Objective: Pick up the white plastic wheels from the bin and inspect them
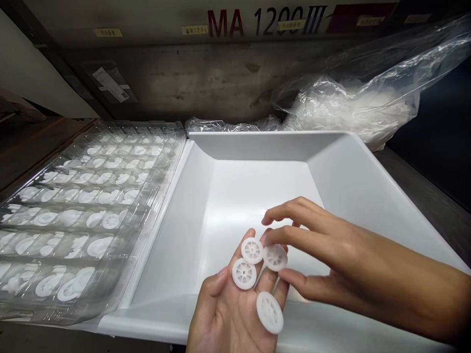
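Four wheels: white plastic spoked discs (253,250), three on the left palm, one pinched.
Blister tray (91,206): clear, ribbed, pockets holding white parts; far left, its edge against the bin.
Bin (331,166): white, smooth, sloped walls, floor open.
Left hand (235,309): palm up, fingers loose.
Right hand (331,260): fingertips gripping one wheel (275,258).
Bag (349,103): crinkled clear film, behind the bin.

Your left hand (235,309) lies palm up over the white bin (342,166), carrying four white spoked wheels (244,273). Your right hand (331,255) pinches one of them. A clear blister tray (84,206) of wheels sits just left.
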Available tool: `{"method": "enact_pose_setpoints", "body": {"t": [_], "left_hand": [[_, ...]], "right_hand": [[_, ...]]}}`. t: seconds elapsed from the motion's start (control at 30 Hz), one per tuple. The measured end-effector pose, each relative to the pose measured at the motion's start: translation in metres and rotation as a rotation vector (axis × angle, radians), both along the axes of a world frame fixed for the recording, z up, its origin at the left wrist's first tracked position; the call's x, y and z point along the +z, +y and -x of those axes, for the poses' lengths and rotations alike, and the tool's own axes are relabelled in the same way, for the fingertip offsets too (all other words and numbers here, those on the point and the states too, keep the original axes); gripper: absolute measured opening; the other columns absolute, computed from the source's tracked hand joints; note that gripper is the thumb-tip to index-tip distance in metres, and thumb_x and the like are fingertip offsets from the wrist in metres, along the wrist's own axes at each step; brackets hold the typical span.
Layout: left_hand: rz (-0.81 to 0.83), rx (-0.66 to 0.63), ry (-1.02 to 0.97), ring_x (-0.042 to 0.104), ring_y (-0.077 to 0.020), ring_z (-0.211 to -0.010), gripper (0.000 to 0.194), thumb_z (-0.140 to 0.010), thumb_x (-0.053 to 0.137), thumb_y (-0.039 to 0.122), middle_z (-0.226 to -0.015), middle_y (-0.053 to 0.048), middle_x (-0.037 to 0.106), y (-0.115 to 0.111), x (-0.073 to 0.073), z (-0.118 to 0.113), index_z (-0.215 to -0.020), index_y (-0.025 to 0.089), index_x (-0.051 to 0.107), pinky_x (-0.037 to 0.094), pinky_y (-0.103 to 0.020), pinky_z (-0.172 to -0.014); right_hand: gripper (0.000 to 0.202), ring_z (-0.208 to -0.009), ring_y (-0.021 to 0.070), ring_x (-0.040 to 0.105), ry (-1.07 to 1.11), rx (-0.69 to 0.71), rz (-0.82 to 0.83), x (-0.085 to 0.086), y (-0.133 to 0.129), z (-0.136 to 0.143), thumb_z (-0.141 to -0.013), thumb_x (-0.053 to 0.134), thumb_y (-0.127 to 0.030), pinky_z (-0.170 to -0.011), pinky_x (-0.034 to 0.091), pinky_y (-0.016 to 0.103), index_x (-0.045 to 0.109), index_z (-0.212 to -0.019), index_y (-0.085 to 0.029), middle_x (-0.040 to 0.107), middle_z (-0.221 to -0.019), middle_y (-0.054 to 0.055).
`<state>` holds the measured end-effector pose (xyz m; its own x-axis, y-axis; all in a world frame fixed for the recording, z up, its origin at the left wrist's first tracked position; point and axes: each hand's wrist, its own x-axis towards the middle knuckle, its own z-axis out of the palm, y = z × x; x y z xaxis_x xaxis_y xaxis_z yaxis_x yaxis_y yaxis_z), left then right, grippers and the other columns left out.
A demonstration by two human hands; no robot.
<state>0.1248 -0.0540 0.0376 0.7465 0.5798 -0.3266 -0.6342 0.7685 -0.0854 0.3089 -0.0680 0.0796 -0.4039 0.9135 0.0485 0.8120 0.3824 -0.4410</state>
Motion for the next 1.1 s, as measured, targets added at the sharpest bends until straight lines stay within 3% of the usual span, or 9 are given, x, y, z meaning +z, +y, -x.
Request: {"method": "enact_pose_setpoints", "body": {"t": [0.23,0.4,0.57,0.77,0.97,1.1], "left_hand": [[0.018,-0.025,0.065,0.044,-0.0209,-0.130,0.054,-0.091,0.026,0.035,-0.131,-0.009,0.058,0.000,0.000,0.001,-0.140,0.015,0.040,0.028,-0.035,-0.112],[0.039,-0.026,0.141,0.051,-0.0238,-0.123,0.061,-0.091,0.027,0.035,-0.139,-0.011,0.049,0.002,0.005,0.001,-0.148,0.016,0.018,0.032,-0.035,-0.108],[0.041,-0.019,0.130,0.044,-0.0244,-0.130,0.064,-0.091,0.019,0.035,-0.143,-0.012,0.045,0.006,0.010,0.001,-0.149,0.014,0.002,0.028,-0.040,-0.111],[0.042,0.059,0.120,0.042,-0.0238,-0.132,0.060,-0.093,0.017,0.036,-0.145,-0.011,0.043,0.007,0.003,0.000,-0.149,0.016,0.010,0.025,-0.040,-0.113],[-0.081,0.058,0.016,0.039,-0.0220,-0.133,0.049,-0.092,0.028,0.035,-0.142,-0.006,0.048,0.004,-0.012,0.004,-0.134,0.020,0.050,0.020,-0.039,-0.116],[-0.126,0.075,-0.002,0.039,-0.0207,-0.134,0.048,-0.092,0.028,0.036,-0.141,-0.003,0.047,0.004,-0.015,0.004,-0.126,0.021,0.058,0.021,-0.036,-0.116]], "right_hand": [[0.029,-0.113,0.0167,0.044,0.018,0.035,-0.078,0.001,-0.002,0.002,-0.089,0.058,-0.037,-0.087,0.045,0.026,0.053,-0.115,-0.025,0.045,-0.127,0.003],[0.018,-0.095,0.0215,0.055,0.120,0.060,-0.133,0.001,-0.006,0.016,-0.089,0.057,-0.036,-0.076,0.049,0.033,0.062,-0.102,-0.025,0.059,-0.106,0.006],[0.016,-0.085,0.0218,0.058,0.144,0.020,-0.157,-0.005,-0.004,0.024,-0.090,0.052,-0.036,-0.070,0.050,0.033,0.065,-0.095,-0.027,0.063,-0.092,0.005],[0.018,-0.075,0.0192,0.059,0.129,0.061,-0.094,-0.011,-0.015,0.026,-0.092,0.049,-0.032,-0.062,0.048,0.030,0.064,-0.084,-0.028,0.064,-0.085,0.002],[0.022,-0.071,0.0133,0.054,0.033,0.152,-0.069,-0.009,-0.017,0.018,-0.096,0.045,-0.025,-0.059,0.042,0.028,0.062,-0.083,-0.024,0.061,-0.088,0.000],[0.022,-0.072,0.0134,0.050,-0.014,0.189,-0.127,-0.007,-0.012,0.015,-0.096,0.042,-0.016,-0.062,0.037,0.029,0.057,-0.080,-0.020,0.058,-0.087,0.001]]}}
